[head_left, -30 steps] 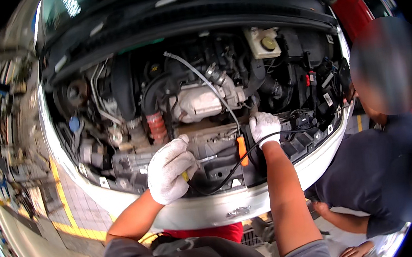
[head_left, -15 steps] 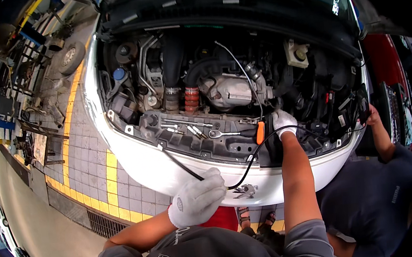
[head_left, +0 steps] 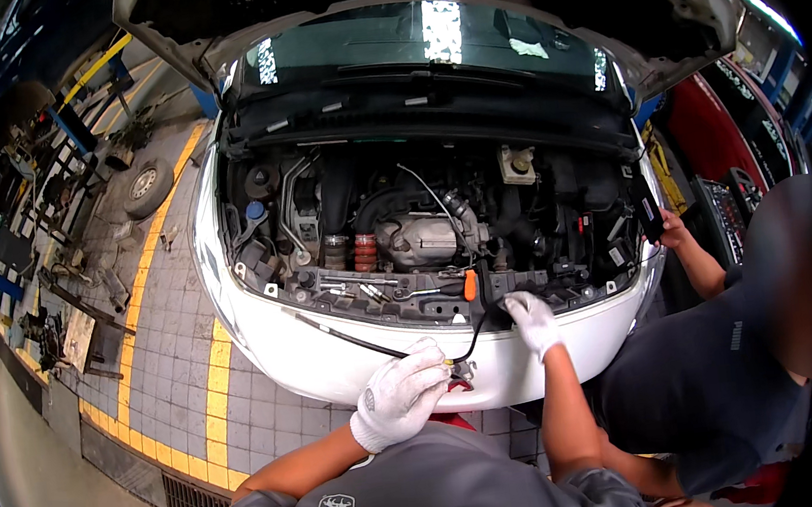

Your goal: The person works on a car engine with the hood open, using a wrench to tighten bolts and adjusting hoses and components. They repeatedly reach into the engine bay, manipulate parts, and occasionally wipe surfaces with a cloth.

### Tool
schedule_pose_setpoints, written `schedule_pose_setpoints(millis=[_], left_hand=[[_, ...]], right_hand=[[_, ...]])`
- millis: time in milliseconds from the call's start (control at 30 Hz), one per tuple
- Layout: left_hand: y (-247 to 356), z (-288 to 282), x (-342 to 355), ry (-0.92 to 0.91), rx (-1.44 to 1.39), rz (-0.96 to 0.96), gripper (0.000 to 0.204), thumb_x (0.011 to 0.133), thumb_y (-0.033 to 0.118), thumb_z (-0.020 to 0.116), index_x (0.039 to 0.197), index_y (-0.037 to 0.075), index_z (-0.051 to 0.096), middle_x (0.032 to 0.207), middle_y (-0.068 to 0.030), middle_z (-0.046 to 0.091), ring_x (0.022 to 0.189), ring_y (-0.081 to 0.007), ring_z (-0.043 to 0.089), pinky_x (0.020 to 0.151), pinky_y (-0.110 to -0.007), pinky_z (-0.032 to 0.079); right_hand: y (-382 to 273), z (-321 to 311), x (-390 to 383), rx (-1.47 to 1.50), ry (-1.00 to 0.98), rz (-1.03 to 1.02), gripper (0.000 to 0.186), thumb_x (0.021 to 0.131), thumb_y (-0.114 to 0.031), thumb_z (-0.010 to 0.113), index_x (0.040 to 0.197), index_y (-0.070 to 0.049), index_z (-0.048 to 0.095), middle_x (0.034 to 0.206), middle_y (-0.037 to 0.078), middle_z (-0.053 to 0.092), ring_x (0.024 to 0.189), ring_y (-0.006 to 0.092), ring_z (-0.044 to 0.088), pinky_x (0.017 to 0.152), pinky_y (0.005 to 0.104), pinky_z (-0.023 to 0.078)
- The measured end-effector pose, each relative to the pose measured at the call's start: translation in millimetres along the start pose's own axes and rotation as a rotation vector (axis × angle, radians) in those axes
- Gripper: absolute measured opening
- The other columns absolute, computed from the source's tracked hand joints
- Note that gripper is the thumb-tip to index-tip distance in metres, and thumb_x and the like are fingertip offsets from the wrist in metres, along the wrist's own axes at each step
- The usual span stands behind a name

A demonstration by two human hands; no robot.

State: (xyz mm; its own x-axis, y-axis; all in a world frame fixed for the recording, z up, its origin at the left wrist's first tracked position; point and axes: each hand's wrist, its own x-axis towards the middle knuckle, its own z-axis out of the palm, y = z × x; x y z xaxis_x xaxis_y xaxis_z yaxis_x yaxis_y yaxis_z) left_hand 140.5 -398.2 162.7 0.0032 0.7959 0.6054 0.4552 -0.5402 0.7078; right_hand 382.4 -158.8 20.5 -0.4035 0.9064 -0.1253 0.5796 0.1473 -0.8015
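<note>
Cable, black (head_left: 346, 337), sags between my hands over the white bumper (head_left: 289, 365). My L hand (head_left: 403, 392) is curled tight round it w/ a yellow bit (head_left: 449, 362) by the fingertips — prob. to steady it. My R hand (head_left: 532, 321) is half closed, fingertips near the cable; can't tell if they pinch it. Beyond, a ratchet (head_left: 420, 292) and orange-handled tool (head_left: 470, 284) lie on the front ledge (head_left: 397, 307), prob. for quick reach. To the R, a co-worker's hand (head_left: 673, 228) holds a dark device (head_left: 650, 218). Farther, the engine (head_left: 419, 239) is exposed b/c the hood (head_left: 668, 18) is up.
</note>
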Motion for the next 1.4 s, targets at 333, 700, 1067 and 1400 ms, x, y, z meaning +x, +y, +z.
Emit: schedule_pose_setpoints(millis=[333, 700, 1067, 1400], left_hand=[[-5, 16, -25, 0.079, 0.085, -0.088, 0.024, 0.088, 0.002, 0.076, 0.111, 0.002, 0.071, 0.118, -0.0173, 0.073, 0.113, -0.0386, 0.07, 0.1, -0.045, 0.056], [-36, -37, -61, 0.984, -0.914, -0.721, 0.066, 0.105, 0.015, 0.065, 0.161, 0.012, 0.03, 0.154, -0.0164, 0.045, 0.135, -0.0326, 0.053, 0.115, -0.052, 0.049], [-59, -81, -68, 0.981, -0.755, -0.757, 0.033, 0.111, 0.029, 0.059, 0.137, 0.009, 0.057, 0.112, -0.0121, 0.066, 0.095, -0.0248, 0.068, 0.093, -0.045, 0.059], [-82, -95, -65, 0.873, -0.786, -0.707, 0.029, 0.11, 0.026, 0.061, 0.125, 0.001, 0.064, 0.099, -0.0099, 0.072, 0.085, -0.0226, 0.072, 0.083, -0.039, 0.062]], right_hand=[[-109, 58, -134, 0.028, -0.389, -0.441, 0.037, 0.105, -0.03, 0.058, 0.129, -0.002, 0.066, 0.118, 0.021, 0.073, 0.11, 0.0365, 0.07, 0.096, 0.0433, 0.054], [-139, 74, -146, 0.232, -0.311, -0.259, 0.027, 0.102, -0.02, 0.064, 0.115, 0.002, 0.073, 0.104, 0.013, 0.076, 0.092, 0.0221, 0.072, 0.085, 0.0361, 0.058], [-162, 76, -137, -0.071, -0.476, -0.319, 0.038, 0.102, -0.036, 0.059, 0.114, -0.004, 0.076, 0.108, 0.02, 0.077, 0.103, 0.0393, 0.072, 0.095, 0.0462, 0.055], [-162, 55, -127, -0.011, -0.385, -0.29, 0.043, 0.095, -0.044, 0.071, 0.116, -0.007, 0.077, 0.114, 0.017, 0.076, 0.111, 0.0338, 0.07, 0.099, 0.043, 0.054]])
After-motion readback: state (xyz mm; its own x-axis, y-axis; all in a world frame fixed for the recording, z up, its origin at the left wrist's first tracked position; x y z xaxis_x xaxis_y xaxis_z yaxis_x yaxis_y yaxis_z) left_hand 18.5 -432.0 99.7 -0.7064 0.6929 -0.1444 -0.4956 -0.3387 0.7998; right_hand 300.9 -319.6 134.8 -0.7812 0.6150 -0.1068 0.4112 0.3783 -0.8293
